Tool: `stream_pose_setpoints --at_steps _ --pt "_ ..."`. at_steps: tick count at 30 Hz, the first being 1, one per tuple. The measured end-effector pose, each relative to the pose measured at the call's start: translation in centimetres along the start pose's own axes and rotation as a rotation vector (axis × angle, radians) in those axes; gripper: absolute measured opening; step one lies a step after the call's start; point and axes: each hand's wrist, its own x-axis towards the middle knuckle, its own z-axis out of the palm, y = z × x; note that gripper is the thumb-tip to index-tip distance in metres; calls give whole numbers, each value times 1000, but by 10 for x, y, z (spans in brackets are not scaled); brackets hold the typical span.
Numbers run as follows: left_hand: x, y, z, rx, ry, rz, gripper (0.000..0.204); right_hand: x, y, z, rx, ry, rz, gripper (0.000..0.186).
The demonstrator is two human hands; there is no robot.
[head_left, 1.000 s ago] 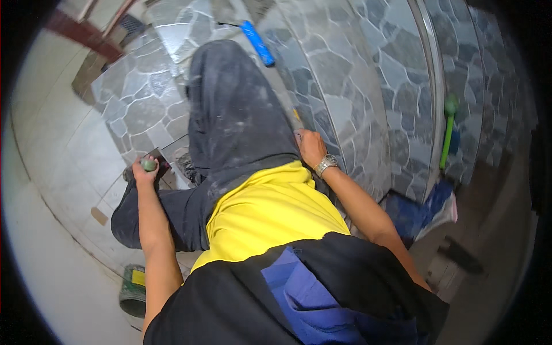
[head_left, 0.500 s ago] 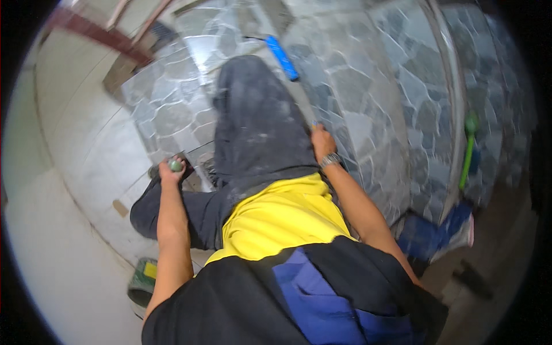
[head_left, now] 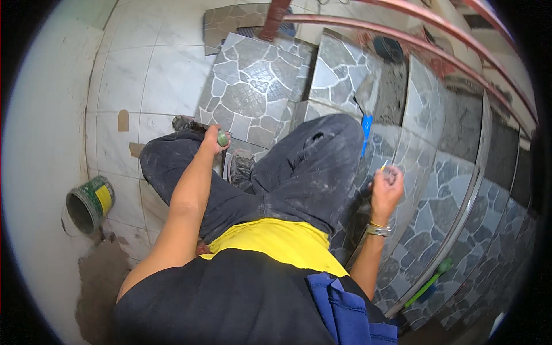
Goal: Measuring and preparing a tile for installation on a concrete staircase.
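Note:
My left hand (head_left: pixel 216 141) is closed around a tool with a rounded green end (head_left: pixel 222 138); the rest of the tool is mostly hidden. It rests by my folded left leg, at the near edge of a stone-patterned tile (head_left: pixel 247 86). Beyond my right knee, my right hand (head_left: pixel 386 190) is raised with bent fingers, somewhat blurred. Between its fingertips sticks out a thin yellow pencil-like stick (head_left: pixel 383 166). Just past that knee lies a trowel with a blue handle (head_left: pixel 366 137), its blade on the tiled step.
A green bucket (head_left: pixel 72 206) lies tipped by the left wall. Red metal rails (head_left: pixel 402 35) cross the upper right. Grey mortar (head_left: pixel 392 86) covers part of a step. A long metal edge (head_left: pixel 468 192) runs down the right, near a green stick with a round head (head_left: pixel 422 290).
My view has swung to the right and takes in more of the steps and rails. My right hand has come up beside the knee, fingers now visible. The left hand keeps its grip.

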Motion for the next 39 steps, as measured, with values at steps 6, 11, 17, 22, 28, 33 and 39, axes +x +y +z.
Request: stream_pose_setpoints --at_steps 6,11,17,22,28,33,39 --pt "-3 -9 2 -126 87 11 30 92 -130 159 -269 -579 -769 18" --pt "-14 -16 22 -156 108 43 30 210 -48 365 -649 -831 -713 29" --pt "2 -26 23 -202 169 56 28 282 8 449 -800 -634 -726 28" --pt "-9 -24 37 -188 317 52 38 292 26 465 -716 -596 -867 26" --pt "4 -18 27 -255 163 -37 30 312 16 475 -747 -571 -848 29" --pt "18 -12 16 -246 88 -164 31 296 -5 461 -691 -568 -746 28" --pt "-1 -29 -10 -356 41 -133 35 209 -110 410 -589 -514 -827 17"
